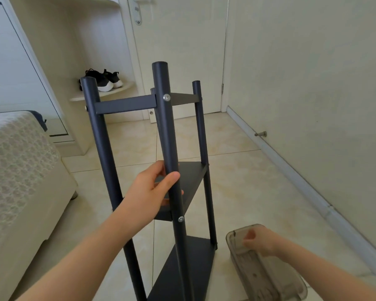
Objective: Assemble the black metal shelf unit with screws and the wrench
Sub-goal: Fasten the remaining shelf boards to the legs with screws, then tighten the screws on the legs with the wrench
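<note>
The black metal shelf unit stands upright on the tiled floor, with round posts and three triangular shelves. Silver screw heads show on the front post, one near the top and one lower down. My left hand grips the front post just above the middle shelf. My right hand reaches down into a translucent grey plastic box on the floor at the right; its fingers are curled and blurred, and whether they hold anything is hidden. No wrench is visible.
A bed with a patterned cover fills the left side. A white door and a wall with a door stop lie behind. Black shoes sit on a low corner shelf.
</note>
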A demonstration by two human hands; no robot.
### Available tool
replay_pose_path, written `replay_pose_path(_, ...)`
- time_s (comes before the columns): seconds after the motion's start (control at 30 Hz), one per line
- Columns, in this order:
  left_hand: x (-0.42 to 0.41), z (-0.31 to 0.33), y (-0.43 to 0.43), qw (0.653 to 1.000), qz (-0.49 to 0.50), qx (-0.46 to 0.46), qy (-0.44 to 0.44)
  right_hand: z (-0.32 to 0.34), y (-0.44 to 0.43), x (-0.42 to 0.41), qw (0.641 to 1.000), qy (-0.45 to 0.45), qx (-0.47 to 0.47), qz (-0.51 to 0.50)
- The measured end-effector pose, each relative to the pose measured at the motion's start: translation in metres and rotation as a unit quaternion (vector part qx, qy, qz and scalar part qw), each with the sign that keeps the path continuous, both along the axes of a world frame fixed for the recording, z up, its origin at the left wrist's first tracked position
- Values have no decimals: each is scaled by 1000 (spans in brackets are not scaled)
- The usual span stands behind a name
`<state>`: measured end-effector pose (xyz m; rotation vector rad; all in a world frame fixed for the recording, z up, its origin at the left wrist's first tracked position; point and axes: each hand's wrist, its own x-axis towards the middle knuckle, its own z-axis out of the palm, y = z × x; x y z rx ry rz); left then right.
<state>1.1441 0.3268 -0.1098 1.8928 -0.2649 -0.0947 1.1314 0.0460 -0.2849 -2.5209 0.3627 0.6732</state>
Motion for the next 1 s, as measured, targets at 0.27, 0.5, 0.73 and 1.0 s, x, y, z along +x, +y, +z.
replay_pose_path(0.27, 2, -1, -3, 1000, -1, -2, 14, -69, 12, -15, 996, 78, -28, -9)
replay_pose_path(0.5, 4, -4, -7, 1000, -11, 6, 9, -91, 20, -20, 992, 114, -38, 25)
replay_pose_path(0.73, 3, -1, -10, 999, -12, 30, -19, -102, 28, -23, 992, 108, 58, -20)
replay_pose_path(1.0, 3, -2, -8, 1000, 0, 22, -18, -118, 47, -14, 969, 155, 186, -54)
